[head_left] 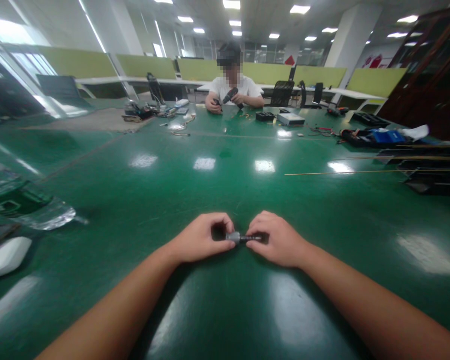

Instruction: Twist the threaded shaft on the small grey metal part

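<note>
Between my hands lies a slim rod-shaped part [233, 238], with a thick grey cylinder at its left end and a thin dark shaft to the right. What kind of part it is, I cannot make out. My left hand [202, 237] pinches the grey cylinder between thumb and fingers. The fingers of my right hand [279, 240] are closed around the dark shaft, which partly shows through the gap in the grip. Both hands are low over the green tabletop [225, 195], close together, and the part is held level.
On the left lie a clear water bottle [26, 205] on its side and a white object [7, 257]. Across the table a person [234, 90] holds a power drill [230, 95]. Thin rods [322, 173] jut in from the dark trays [431, 175] at right.
</note>
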Motion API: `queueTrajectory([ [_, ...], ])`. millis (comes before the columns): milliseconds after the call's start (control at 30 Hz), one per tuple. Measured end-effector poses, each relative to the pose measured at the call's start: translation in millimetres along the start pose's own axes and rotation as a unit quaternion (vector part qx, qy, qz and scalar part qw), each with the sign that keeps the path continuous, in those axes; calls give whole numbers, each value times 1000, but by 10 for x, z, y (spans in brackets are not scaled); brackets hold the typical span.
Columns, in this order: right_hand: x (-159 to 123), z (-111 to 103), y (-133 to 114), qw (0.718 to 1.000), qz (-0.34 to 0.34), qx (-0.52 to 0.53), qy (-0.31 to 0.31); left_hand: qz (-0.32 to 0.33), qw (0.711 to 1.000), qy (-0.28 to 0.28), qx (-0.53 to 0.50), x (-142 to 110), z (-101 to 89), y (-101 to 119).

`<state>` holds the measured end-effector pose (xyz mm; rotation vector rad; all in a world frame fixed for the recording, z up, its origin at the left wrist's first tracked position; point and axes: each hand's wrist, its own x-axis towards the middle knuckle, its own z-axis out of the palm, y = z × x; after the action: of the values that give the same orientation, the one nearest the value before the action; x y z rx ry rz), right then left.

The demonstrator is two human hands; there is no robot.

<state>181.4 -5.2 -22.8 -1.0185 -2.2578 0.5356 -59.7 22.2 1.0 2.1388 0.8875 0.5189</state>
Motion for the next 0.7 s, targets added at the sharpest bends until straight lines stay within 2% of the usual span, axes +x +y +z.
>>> queueTrajectory([
  [700, -10, -18, 29, 1000, -7, 1, -2, -9, 1000, -2, -11, 5, -3, 30],
])
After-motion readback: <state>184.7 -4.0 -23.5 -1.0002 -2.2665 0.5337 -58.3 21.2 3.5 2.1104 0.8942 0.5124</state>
